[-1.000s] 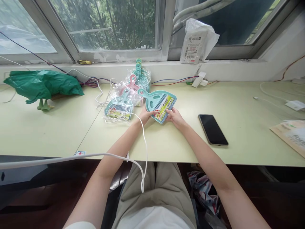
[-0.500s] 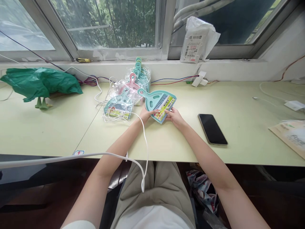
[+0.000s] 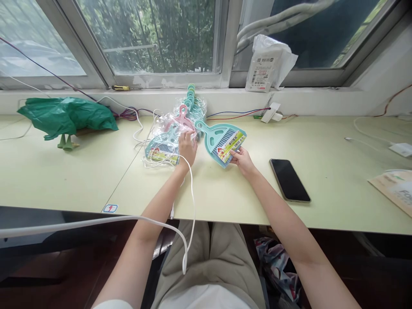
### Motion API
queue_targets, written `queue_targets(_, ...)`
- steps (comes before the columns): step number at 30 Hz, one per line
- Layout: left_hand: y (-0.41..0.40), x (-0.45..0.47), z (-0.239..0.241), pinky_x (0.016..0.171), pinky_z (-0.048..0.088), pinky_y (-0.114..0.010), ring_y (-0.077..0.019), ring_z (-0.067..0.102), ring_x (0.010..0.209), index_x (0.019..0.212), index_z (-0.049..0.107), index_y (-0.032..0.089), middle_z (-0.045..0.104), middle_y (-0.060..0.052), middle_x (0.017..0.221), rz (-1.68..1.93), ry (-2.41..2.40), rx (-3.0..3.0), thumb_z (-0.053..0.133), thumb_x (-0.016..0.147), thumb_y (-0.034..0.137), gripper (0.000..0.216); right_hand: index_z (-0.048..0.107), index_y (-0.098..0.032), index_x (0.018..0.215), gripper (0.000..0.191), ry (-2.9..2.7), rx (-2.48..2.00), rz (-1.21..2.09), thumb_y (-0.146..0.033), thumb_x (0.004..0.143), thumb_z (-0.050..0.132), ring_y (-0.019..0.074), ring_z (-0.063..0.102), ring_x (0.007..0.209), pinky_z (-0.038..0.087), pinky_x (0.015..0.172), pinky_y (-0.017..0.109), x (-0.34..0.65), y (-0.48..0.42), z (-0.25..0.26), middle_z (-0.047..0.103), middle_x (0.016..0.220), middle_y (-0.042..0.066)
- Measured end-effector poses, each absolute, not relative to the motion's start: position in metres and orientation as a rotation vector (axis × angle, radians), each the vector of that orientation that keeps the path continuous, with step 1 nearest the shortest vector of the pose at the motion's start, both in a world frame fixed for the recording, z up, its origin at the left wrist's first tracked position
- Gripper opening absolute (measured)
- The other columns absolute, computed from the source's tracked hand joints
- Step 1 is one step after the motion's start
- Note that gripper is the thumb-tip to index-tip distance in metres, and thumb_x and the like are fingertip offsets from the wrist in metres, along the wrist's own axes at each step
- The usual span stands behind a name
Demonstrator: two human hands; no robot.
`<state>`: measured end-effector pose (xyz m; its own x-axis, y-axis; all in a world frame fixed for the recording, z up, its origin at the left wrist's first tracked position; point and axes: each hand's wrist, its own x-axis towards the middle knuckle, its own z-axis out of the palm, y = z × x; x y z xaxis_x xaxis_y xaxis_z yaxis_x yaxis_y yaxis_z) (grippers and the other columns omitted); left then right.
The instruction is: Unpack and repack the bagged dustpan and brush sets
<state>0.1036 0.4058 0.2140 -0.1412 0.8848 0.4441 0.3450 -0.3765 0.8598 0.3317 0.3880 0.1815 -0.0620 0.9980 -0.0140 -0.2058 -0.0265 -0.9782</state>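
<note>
A teal dustpan (image 3: 215,136) with a small blue-bristled brush and a printed yellow-green label is tilted above the table. My right hand (image 3: 243,161) grips its lower right edge, thumb on the label side. My left hand (image 3: 188,148) is off that dustpan, its fingers reaching over the clear plastic wrap beside a pink dustpan (image 3: 183,112); the fingertips appear to touch the wrap. Left of this hand lies another teal dustpan set (image 3: 162,148) in clear plastic. Several more wrapped teal dustpans (image 3: 190,103) are stacked behind, handles toward the window.
A black phone (image 3: 290,180) lies to the right on the pale table (image 3: 225,197). A white cable (image 3: 192,184) hangs across my left forearm. A green plastic bag (image 3: 67,116) sits at the left, and a white-wrapped package (image 3: 265,64) stands on the sill.
My left hand has let go of the teal dustpan and moved left to the wrapped sets. The dustpan stays in my right hand. The view has shifted slightly.
</note>
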Motion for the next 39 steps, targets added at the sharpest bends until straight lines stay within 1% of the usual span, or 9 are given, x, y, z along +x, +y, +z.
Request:
queue_targets(3,0.413,0.085,0.211,0.114,0.022,-0.045,-0.0280,0.016,0.145,0.119,0.058,0.026,0.041,-0.009,0.144,1.454,1.576,1.845,0.057,0.079,0.014,0.042,0.052,-0.023,0.103,0.046,-1.088,-1.038,1.363,-0.043,0.068,0.075,0.0221,0.071,0.082,0.059,0.078,0.043,0.332,0.388,0.182,0.072,0.101,0.006)
queue_targets(7,0.425,0.071,0.199,0.115,0.014,-0.051,-0.0304,0.040,0.131,0.094,0.069,0.025,0.061,-0.013,0.120,1.330,1.642,1.959,0.048,0.080,0.009,0.030,0.053,-0.023,0.103,0.042,-1.093,-1.048,1.374,-0.039,0.070,0.073,0.0216,0.071,0.080,0.059,0.078,0.043,0.331,0.388,0.181,0.072,0.099,0.006)
queue_targets(10,0.426,0.071,0.198,0.117,0.013,-0.049,-0.0263,0.051,0.120,0.079,0.070,0.028,0.067,-0.008,0.103,1.319,1.648,2.070,0.045,0.079,0.007,0.033,0.053,-0.023,0.103,0.040,-1.105,-1.056,1.370,-0.038,0.071,0.073,0.0222,0.071,0.081,0.059,0.078,0.043,0.331,0.388,0.180,0.073,0.096,0.006)
queue_targets(17,0.416,0.078,0.208,0.118,-0.009,-0.056,-0.0251,0.043,0.127,0.067,0.067,0.027,0.070,-0.001,0.095,1.064,1.859,2.479,0.040,0.070,0.000,0.039,0.055,-0.021,0.103,0.038,-1.062,-1.057,1.376,-0.033,0.072,0.074,0.0207,0.072,0.075,0.060,0.070,0.037,0.334,0.392,0.178,0.073,0.092,0.006)
queue_targets(22,0.418,0.073,0.207,0.113,-0.013,-0.063,-0.0320,0.043,0.126,0.085,0.070,0.025,0.070,-0.005,0.102,0.949,2.030,2.459,0.049,0.067,0.009,0.032,0.057,-0.021,0.100,0.024,-1.029,-1.076,1.379,-0.023,0.078,0.067,0.0187,0.072,0.073,0.061,0.067,0.033,0.335,0.392,0.178,0.074,0.093,0.005)
queue_targets(27,0.415,0.076,0.210,0.112,-0.009,-0.065,-0.0328,0.046,0.124,0.114,0.063,0.023,0.067,-0.009,0.111,0.984,2.142,2.300,0.044,0.083,0.030,0.037,0.057,-0.020,0.098,0.019,-1.010,-1.100,1.366,-0.017,0.080,0.062,0.0173,0.071,0.069,0.060,0.062,0.031,0.335,0.393,0.178,0.074,0.091,0.005)
queue_targets(31,0.409,0.084,0.210,0.112,-0.007,-0.066,-0.0382,0.044,0.123,0.127,0.053,0.016,0.061,-0.016,0.119,1.057,2.252,2.283,0.052,0.081,0.052,0.058,0.058,-0.020,0.099,0.020,-1.026,-1.123,1.362,-0.017,0.080,0.063,0.0180,0.071,0.070,0.061,0.064,0.033,0.336,0.393,0.177,0.074,0.089,0.005)
queue_targets(34,0.408,0.085,0.206,0.112,-0.006,-0.067,-0.0392,0.043,0.124,0.126,0.054,0.016,0.058,-0.017,0.124,1.009,2.281,2.302,0.057,0.079,0.042,0.054,0.058,-0.020,0.100,0.021,-1.043,-1.135,1.372,-0.018,0.080,0.063,0.0181,0.071,0.070,0.061,0.066,0.034,0.335,0.393,0.177,0.074,0.089,0.005)
queue_targets(39,0.411,0.084,0.202,0.113,-0.006,-0.066,-0.0359,0.044,0.124,0.106,0.065,0.018,0.061,-0.014,0.119,0.987,2.228,2.339,0.047,0.080,0.019,0.032,0.057,-0.019,0.102,0.021,-1.063,-1.156,1.380,-0.017,0.082,0.061,0.0178,0.071,0.069,0.061,0.066,0.034,0.333,0.390,0.180,0.074,0.091,0.006)
